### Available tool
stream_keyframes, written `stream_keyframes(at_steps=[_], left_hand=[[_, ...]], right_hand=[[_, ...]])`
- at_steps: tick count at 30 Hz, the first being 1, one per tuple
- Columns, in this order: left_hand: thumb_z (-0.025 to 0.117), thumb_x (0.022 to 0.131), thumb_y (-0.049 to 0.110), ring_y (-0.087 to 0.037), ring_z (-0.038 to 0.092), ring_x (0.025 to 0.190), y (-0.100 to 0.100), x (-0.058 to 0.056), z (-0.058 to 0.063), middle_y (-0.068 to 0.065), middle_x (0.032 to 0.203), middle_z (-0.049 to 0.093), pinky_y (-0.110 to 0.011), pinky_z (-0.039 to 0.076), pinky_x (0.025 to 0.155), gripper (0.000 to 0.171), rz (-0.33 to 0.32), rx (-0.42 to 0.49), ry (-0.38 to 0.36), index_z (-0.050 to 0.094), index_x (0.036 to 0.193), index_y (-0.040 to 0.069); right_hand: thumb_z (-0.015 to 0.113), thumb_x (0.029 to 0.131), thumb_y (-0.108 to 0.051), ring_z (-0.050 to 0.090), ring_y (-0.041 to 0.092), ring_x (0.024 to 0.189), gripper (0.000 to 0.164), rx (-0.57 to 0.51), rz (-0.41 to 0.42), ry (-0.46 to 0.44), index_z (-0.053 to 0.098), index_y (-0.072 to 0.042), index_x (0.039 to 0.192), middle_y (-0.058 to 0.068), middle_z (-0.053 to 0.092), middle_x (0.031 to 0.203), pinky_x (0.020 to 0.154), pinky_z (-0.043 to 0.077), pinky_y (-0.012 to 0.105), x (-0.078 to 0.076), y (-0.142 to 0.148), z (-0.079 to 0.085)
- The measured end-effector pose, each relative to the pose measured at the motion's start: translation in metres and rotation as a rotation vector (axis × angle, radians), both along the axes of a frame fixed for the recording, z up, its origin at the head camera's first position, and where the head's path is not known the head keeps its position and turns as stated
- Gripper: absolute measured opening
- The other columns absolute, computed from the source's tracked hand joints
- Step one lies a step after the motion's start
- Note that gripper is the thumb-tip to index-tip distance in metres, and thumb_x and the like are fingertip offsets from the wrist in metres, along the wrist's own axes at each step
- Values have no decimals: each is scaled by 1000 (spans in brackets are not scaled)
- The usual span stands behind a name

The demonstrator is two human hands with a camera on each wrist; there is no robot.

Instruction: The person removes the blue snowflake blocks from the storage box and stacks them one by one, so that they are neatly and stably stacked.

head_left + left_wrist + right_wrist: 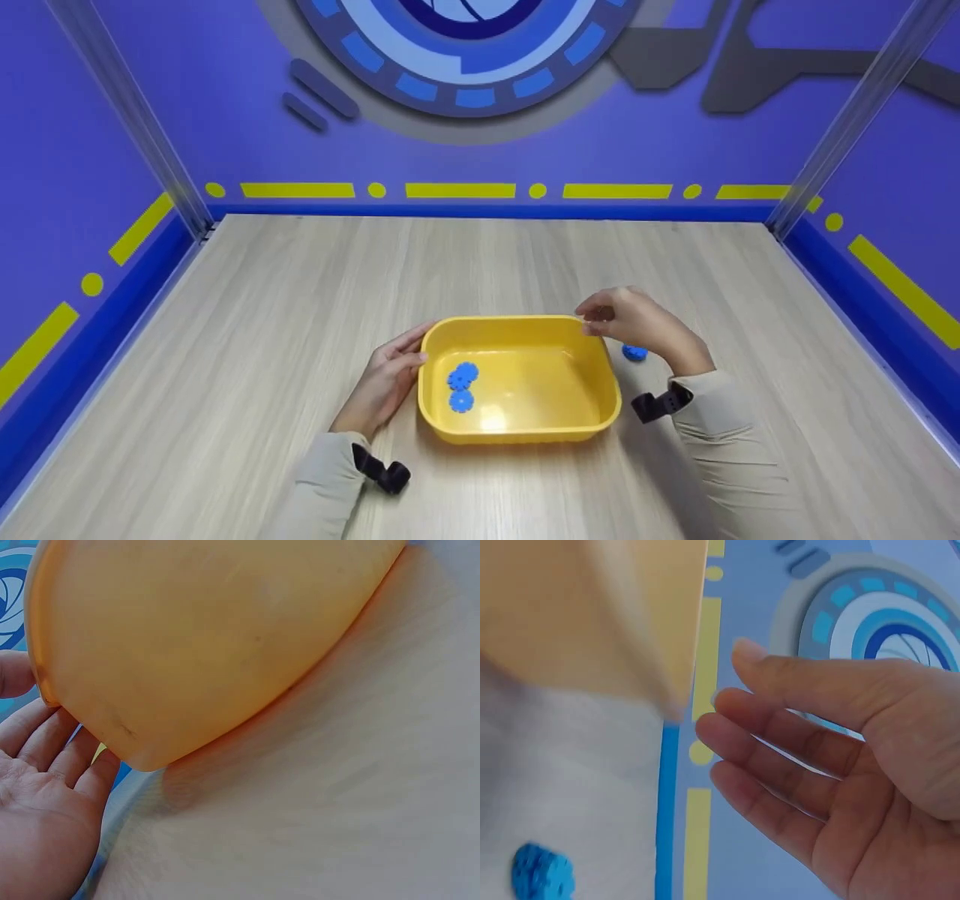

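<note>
Clock: head view, bin centre, 12 = back wall.

Left hand [384,381]: gripping the yellow bin [536,386] at 9–10 o'clock. Thumb at the rim, other fingers against the outer wall; left wrist view confirms.

Right hand [639,322]: released. Fingers loosely bent, thumb apart, nothing seen between them. Sits just off the bin's 1 o'clock corner; head view overlaps fingertips and rim, right wrist view shows a gap.

Bin: in front of the person, opening up, long side running 9 to 3. Can't tell whether its base is fully flat on the table. Contents: three blue gear discs [461,401], all on the floor at the 9 o'clock end. Upper two overlap, third just beside them on the 6 o'clock side. Rest of the floor is bare, with a glare spot toward 6–7.

Outside the bin: blue clump [634,352] on the table between 2 and 3 o'clock, near the wall, below the right hand. Toothed edges, looks like several discs bunched; count not readable.

Further out: black wrist unit on each arm, left one [382,469] at 7–8, right one [661,403] between 3 and 4. Beige sleeves [724,427] behind them. Wood-grain table [300,300] under everything. Purple-blue back wall [225,150] with yellow dashes, round emblem [475,97] near 12.
</note>
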State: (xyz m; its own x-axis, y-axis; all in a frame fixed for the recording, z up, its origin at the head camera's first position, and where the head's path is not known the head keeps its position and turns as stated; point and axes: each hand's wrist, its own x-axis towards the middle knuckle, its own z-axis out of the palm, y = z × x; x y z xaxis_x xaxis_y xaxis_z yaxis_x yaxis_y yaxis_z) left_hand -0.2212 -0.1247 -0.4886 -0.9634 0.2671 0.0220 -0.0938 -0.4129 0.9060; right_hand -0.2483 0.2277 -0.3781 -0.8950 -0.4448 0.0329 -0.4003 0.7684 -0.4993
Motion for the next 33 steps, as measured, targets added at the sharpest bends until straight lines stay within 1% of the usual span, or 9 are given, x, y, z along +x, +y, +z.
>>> stream_keyframes(at_steps=[4,7,10,15,23,25,28,33], left_hand=[[51,87,-6,-20,47,131,0,0,1,-21,150,38,-31,42,108,58,3,-1,-12,37,143,-7],[51,88,-6,-19,46,132,-1,0,1,-21,151,37,-30,42,108,58,0,-13,-7,36,144,-8],[50,88,-6,-20,46,132,-1,0,0,-23,151,35,-31,42,108,59,-8,-12,0,34,144,-8],[51,87,-7,-20,47,131,-2,0,0,-23,151,35,-32,42,109,60,-15,-9,-4,33,144,-9],[51,87,-7,-20,46,132,-1,0,1,-24,152,34,-30,42,108,61,-12,0,3,32,145,-9],[51,87,-7,-19,46,131,0,0,1,-24,151,34,-29,43,107,61,-13,-2,6,32,144,-10],[51,87,-7,-19,46,131,0,0,0,-24,151,34,-28,44,106,60,-14,1,6,33,144,-10],[52,87,-6,-23,43,134,-1,0,1,-23,152,34,-31,43,108,60,-15,-5,-3,33,144,-9]], right_hand=[[69,87,-12,67,26,92,26,35,40,-24,70,-1,110,14,71,104,83,58,40,-1,-17,4],[69,87,-12,67,27,96,27,52,71,-46,70,-1,111,15,71,106,85,58,41,-1,-29,6],[70,86,-11,67,28,97,27,62,130,-44,70,-1,111,15,71,106,86,57,40,-3,-41,7],[70,85,-9,67,25,95,27,75,234,-45,70,-1,111,15,71,106,85,57,37,-7,-62,3],[72,84,-10,67,21,92,29,100,329,-87,70,-2,112,13,72,106,83,58,31,-11,-97,-8],[72,84,-10,66,21,91,29,103,344,-107,70,-2,112,12,72,106,82,58,30,-12,-105,-12],[72,84,-9,66,19,90,30,106,344,-147,70,-3,112,11,72,106,82,58,30,-13,-114,-18],[73,84,-12,67,18,91,29,121,347,-196,71,-6,112,7,73,107,84,58,31,-15,-130,-28]])
